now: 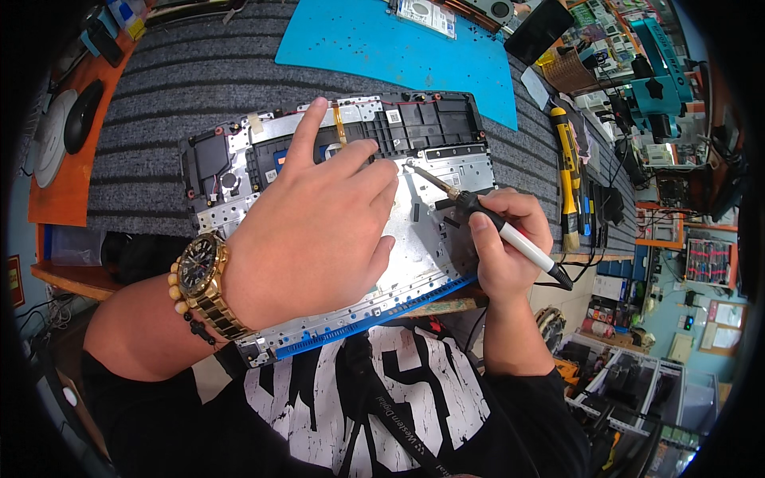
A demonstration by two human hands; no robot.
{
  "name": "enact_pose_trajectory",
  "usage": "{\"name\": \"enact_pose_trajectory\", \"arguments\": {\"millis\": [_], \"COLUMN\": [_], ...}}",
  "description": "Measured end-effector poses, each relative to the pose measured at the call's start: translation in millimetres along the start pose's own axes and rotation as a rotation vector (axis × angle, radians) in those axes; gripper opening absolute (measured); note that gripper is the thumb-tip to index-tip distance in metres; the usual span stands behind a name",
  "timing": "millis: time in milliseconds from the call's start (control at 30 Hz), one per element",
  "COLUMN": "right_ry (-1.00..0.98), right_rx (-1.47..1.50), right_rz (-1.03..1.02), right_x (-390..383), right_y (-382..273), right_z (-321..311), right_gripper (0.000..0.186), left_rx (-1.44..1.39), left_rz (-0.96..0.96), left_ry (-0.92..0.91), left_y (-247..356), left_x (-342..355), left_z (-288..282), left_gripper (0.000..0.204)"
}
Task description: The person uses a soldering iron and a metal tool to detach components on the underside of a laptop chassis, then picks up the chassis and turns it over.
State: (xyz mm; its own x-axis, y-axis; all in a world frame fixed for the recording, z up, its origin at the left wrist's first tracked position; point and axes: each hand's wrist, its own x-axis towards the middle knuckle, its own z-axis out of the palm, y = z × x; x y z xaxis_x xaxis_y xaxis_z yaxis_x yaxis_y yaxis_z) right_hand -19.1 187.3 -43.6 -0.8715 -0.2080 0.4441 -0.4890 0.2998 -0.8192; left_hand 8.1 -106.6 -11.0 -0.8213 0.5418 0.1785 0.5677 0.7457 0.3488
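An opened laptop chassis (414, 239), silver metal with black plastic along its far side, lies before me at the table's near edge. My left hand (319, 215) rests over its left and middle part, index finger stretched to the far edge and the other fingers bent loosely; it hides much of the metal. In my right hand (510, 235) is a soldering iron (526, 244) with a black and white handle. Its tip points left and meets, or nearly meets, the metal near my left fingertips. An amber ribbon strip (339, 123) runs across the chassis' far side.
Beyond the chassis lies a blue work mat (382, 60) on a grey ribbed cloth (183, 95). A yellow-black tool (566, 167) and a brush lie at the right. A teal stand (657, 84) rises farther right. A black mouse (83, 115) sits at the left.
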Motion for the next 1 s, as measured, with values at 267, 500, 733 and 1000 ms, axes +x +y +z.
{"name": "enact_pose_trajectory", "arguments": {"millis": [267, 500, 733, 1000], "right_ry": [-0.035, -0.014, -0.025, 0.004], "right_rx": [-0.018, -0.013, -0.024, 0.021], "right_rz": [-0.021, -0.009, 0.005, 0.088], "right_x": [0.2, -0.4, 0.0, -2.5], "right_y": [1.7, 1.2, 0.1, -4.3], "right_z": [-1.4, -1.7, -1.5, -1.3], "right_gripper": [0.021, 0.022, 0.022, 0.021], "left_rx": [0.003, 0.005, -0.009, -0.003], "left_rz": [-0.004, 0.001, -0.001, -0.006], "left_ry": [-0.011, 0.001, 0.003, -0.014], "left_y": [0.5, 0.4, 1.1, 1.2], "left_x": [0.4, 0.9, 0.7, 0.7], "left_z": [-0.4, 0.6, 0.6, -0.7], "left_gripper": [0.057, 0.056, 0.056, 0.056]}}
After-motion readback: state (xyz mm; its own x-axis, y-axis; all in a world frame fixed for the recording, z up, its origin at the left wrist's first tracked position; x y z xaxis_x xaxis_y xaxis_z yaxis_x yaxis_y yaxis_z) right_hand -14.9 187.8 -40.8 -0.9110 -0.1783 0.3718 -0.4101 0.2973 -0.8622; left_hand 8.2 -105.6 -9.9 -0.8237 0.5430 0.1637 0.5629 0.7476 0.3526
